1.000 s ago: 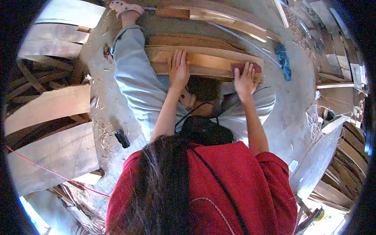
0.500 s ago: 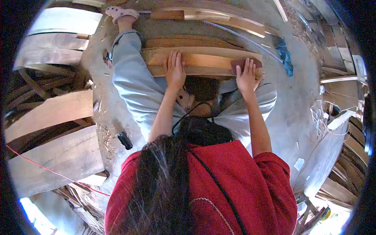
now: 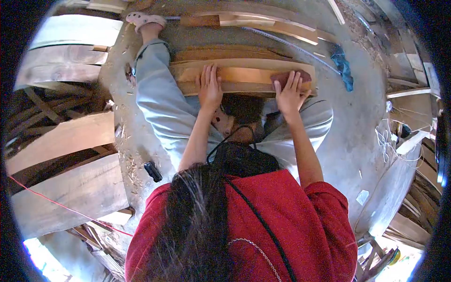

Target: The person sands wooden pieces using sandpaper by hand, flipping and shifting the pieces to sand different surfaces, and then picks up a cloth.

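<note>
Across my lap in the head view lies a long pale wooden board (image 3: pixel 242 74), its upper face lit to a warm orange. My left hand (image 3: pixel 209 90) rests on the board's left part, fingers stretched flat over it. Near the right end, my right hand (image 3: pixel 289 97) presses a dark reddish-brown sheet, which looks like sandpaper (image 3: pixel 278 78), against the wood. The fingers cover part of that sheet, and its underside is hidden.
More wooden strips (image 3: pixel 268 22) lie on the floor ahead, with a blue-white tape measure (image 3: pixel 286 46) and a blue cloth (image 3: pixel 343 68). Stacked planks (image 3: pixel 70 185) stand at the left, near a small black object (image 3: pixel 152 172). White cord (image 3: pixel 385 143) lies at the right.
My right hand has slid a little to the left along the board, taking the sandpaper with it. My left hand stays in nearly the same place.
</note>
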Demonstrator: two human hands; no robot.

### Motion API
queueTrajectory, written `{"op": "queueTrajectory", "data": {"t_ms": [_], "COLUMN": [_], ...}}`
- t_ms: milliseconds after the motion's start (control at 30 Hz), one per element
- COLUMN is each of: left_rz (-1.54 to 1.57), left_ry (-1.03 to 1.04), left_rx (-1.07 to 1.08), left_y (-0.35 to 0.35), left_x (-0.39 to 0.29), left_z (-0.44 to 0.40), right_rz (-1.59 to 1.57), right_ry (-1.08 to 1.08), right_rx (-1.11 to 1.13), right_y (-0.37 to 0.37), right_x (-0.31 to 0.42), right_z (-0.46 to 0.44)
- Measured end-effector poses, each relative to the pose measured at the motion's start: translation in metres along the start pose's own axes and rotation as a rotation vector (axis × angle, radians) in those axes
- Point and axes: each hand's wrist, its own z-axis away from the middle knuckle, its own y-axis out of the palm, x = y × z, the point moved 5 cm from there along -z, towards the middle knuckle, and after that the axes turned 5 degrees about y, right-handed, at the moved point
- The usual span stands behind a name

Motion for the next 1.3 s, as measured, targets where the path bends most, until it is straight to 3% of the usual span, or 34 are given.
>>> {"op": "queueTrajectory", "data": {"t_ms": [33, 133, 200, 300, 467, 533, 633, 867, 1000, 1133, 1233, 1300], "left_rz": [-0.011, -0.058, -0.080, -0.076, -0.073, -0.084, -0.096, -0.040, 0.040, 0.084, 0.183, 0.286], "left_ry": [0.002, 0.001, 0.000, -0.003, 0.030, 0.031, 0.018, -0.010, -0.039, -0.076, -0.109, -0.120], "left_rx": [0.001, 0.029, 0.043, 0.046, 0.016, 0.021, 0.021, -0.012, -0.021, -0.045, -0.041, -0.065], "left_y": [-0.001, -0.004, -0.003, 0.000, 0.002, 0.002, -0.005, -0.007, -0.003, -0.008, -0.011, -0.012], "left_x": [-0.001, -0.005, -0.003, 0.003, 0.001, 0.000, -0.005, -0.004, 0.000, -0.003, -0.003, -0.001], "left_z": [0.000, -0.001, -0.002, -0.001, 0.001, -0.001, -0.003, -0.001, 0.000, -0.003, -0.002, -0.004], "right_rz": [0.012, 0.012, -0.139, -0.226, 0.175, 0.175, 0.152, -0.037, 0.017, 0.138, 0.171, 0.166], "right_ry": [0.079, -0.015, -0.163, -0.337, -0.109, -0.001, -0.027, -0.429, -0.603, -0.738, -0.810, -0.705], "right_rx": [-0.002, -0.100, 0.057, 0.017, -0.020, -0.065, -0.020, 0.100, 0.083, 0.220, 0.136, 0.166], "right_y": [0.000, 0.009, -0.002, -0.003, 0.006, 0.007, 0.005, -0.014, -0.011, -0.026, -0.022, -0.022], "right_x": [-0.009, 0.050, 0.104, 0.125, 0.026, -0.020, -0.036, 0.015, 0.025, 0.045, 0.046, 0.047], "right_z": [-0.002, 0.013, 0.033, 0.050, 0.011, -0.005, -0.016, -0.012, -0.029, -0.041, -0.050, -0.061]}}
